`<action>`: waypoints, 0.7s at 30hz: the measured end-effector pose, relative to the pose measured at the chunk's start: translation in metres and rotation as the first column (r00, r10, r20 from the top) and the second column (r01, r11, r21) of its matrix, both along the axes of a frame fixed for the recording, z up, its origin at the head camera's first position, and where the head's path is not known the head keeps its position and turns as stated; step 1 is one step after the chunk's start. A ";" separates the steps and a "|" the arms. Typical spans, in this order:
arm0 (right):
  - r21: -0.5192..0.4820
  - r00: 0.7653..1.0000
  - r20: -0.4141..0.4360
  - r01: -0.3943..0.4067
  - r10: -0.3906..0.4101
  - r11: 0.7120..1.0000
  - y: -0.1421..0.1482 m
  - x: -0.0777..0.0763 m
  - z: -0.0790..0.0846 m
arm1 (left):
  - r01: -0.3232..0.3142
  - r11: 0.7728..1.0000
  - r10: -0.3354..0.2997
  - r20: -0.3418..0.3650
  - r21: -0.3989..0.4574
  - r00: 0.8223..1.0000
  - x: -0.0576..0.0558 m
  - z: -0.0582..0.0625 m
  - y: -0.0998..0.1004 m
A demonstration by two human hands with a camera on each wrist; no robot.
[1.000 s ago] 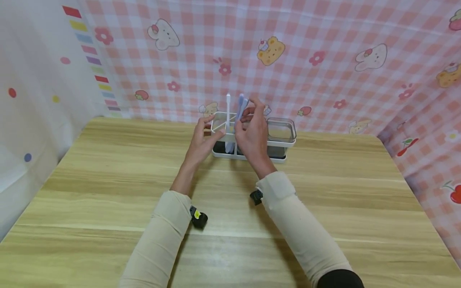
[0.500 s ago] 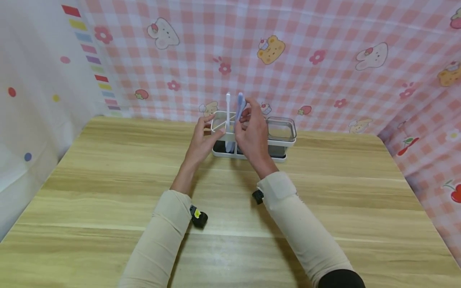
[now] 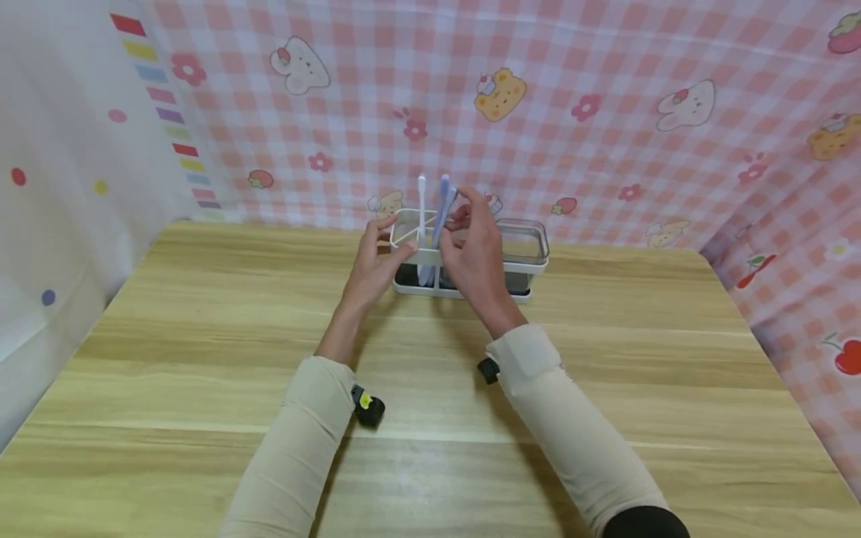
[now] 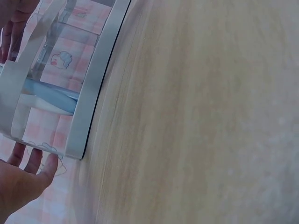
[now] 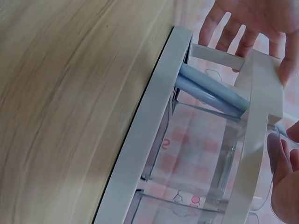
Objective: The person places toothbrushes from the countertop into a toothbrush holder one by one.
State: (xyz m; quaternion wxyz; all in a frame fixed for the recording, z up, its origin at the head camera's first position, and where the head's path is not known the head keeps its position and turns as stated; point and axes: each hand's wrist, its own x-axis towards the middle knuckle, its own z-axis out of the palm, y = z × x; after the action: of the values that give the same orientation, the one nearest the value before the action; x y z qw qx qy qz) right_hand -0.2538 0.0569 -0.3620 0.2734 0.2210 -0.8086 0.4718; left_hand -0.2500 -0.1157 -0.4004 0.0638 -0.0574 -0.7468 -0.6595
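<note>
A white-framed toothbrush holder (image 3: 418, 257) with a dark base stands at the back of the table. My left hand (image 3: 368, 273) grips its left end, thumb on the front rim and fingers around the side. Upright in the left compartment is a white toothbrush (image 3: 421, 200). Beside it rises a lavender-blue toothbrush (image 3: 444, 181). My right hand (image 3: 476, 258) pinches a light blue toothbrush (image 3: 449, 200), which leans right near its top. The right wrist view shows two blue handles (image 5: 212, 84) low inside the frame, crossing closely; the left wrist view shows a white handle (image 4: 46, 103) alongside.
A clear cup (image 3: 525, 240) sits in the holder's right end; another clear cup (image 5: 191, 149) is beside the brushes, mostly behind my right hand. Close behind hangs a pink checked cloth (image 3: 377, 97). The wooden table (image 3: 417, 463) extends toward me.
The holder stays in place while the head view shifts slightly. My right wrist has swung a little to the right, and the light blue toothbrush's tilt differs slightly. The left hand keeps its grip.
</note>
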 end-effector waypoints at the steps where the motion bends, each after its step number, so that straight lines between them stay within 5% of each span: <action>1: 0.003 1.000 0.002 0.002 -0.002 1.000 0.001 0.000 0.000 | 0.000 1.000 0.000 0.003 -0.004 1.000 0.000 0.000 0.000; 6: 0.021 1.000 -0.003 0.017 -0.017 1.000 0.006 0.004 -0.001 | -0.004 1.000 0.004 0.017 -0.008 1.000 0.002 0.002 0.000; 11: 0.102 0.995 -0.093 0.035 -0.026 0.994 0.017 0.009 -0.004 | -0.010 1.000 0.011 0.033 -0.030 0.999 0.004 0.002 -0.001; 15: 0.201 0.988 -0.147 0.067 -0.038 0.977 0.029 0.016 -0.008 | -0.016 0.993 0.021 0.041 -0.118 0.999 0.007 0.006 -0.003; 18: 0.271 0.988 -0.149 0.085 -0.046 0.959 0.038 0.022 -0.009 | -0.039 0.967 0.045 0.020 -0.253 0.999 0.011 0.009 -0.006; 21: 0.344 0.989 -0.142 0.090 -0.043 0.935 0.047 0.026 -0.012 | -0.099 0.909 0.091 -0.038 -0.406 0.995 0.017 0.013 -0.008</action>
State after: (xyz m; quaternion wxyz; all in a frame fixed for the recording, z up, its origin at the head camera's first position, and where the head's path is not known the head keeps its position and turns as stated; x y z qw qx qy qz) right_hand -0.2278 0.1037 -0.3737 0.2987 0.2694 -0.8665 0.2955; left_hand -0.2334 -0.1236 -0.3872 0.0894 -0.0391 -0.8690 -0.4852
